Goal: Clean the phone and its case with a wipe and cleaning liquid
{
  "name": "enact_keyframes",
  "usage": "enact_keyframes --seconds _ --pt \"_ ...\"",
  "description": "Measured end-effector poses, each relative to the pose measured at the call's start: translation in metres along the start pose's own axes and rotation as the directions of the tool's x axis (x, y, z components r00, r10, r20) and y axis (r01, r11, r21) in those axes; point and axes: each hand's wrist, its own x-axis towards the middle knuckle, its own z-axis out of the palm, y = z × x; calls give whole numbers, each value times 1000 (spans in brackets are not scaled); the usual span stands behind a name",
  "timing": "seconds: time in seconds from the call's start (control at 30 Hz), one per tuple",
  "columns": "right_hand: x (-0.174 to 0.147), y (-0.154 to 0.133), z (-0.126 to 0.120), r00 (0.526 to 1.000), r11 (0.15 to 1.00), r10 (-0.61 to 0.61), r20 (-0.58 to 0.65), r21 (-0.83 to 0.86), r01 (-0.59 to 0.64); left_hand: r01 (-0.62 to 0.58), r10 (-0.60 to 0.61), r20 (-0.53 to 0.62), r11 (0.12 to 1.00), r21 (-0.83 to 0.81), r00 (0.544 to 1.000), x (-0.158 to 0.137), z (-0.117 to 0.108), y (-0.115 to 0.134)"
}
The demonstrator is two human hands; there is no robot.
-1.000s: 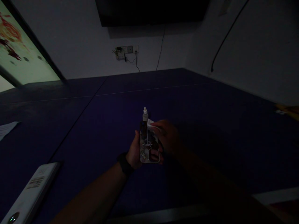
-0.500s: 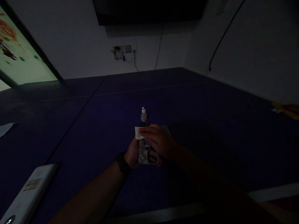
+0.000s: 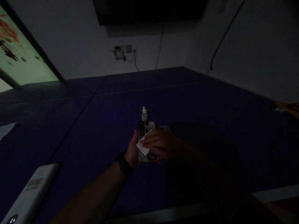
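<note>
My left hand (image 3: 132,153), with a dark band on its wrist, is closed round the left edge and underside of a patterned, partly see-through phone case (image 3: 142,132). Fingers show through the cutout at the case's lower right. A folded white wipe (image 3: 144,148) lies against the face of the case, pressed there by the fingers of my right hand (image 3: 161,143). Just beyond the case stands a small clear dropper bottle (image 3: 144,116) with a white cap. Part of a flat greyish thing (image 3: 166,128) shows behind my right hand; its kind is hard to make out.
The dark blue table (image 3: 112,112) reaches to the wall. A long white box (image 3: 30,193) lies at the lower left, with a paper sheet (image 3: 7,129) beyond it. Something yellow (image 3: 289,109) is at the right edge. Sockets with cables (image 3: 122,51) sit below a dark screen (image 3: 149,11).
The wipe and my right hand have moved down the case toward me, baring its far end. The wipe has turned to a slant. My left hand stays on the case.
</note>
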Motion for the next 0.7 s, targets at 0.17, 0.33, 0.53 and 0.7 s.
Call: enact_keyframes --seconds 0.17,0.33,0.53,0.7 --pt "-3 10 0 969 964 145 -200 -192 -184 52 -52 8 998 47 999 0 6 2" --pt "0 4 6 1000 997 -6 12 -71 6 -85 67 -148 989 -118 987 0 7 2" --pt "-7 15 5 984 968 148 -95 -188 -164 2 -1 -13 1000 28 1000 1 6 2" --pt "-4 8 11 975 960 211 62 -200 -195 -64 62 -85 998 -21 994 2 2 2"
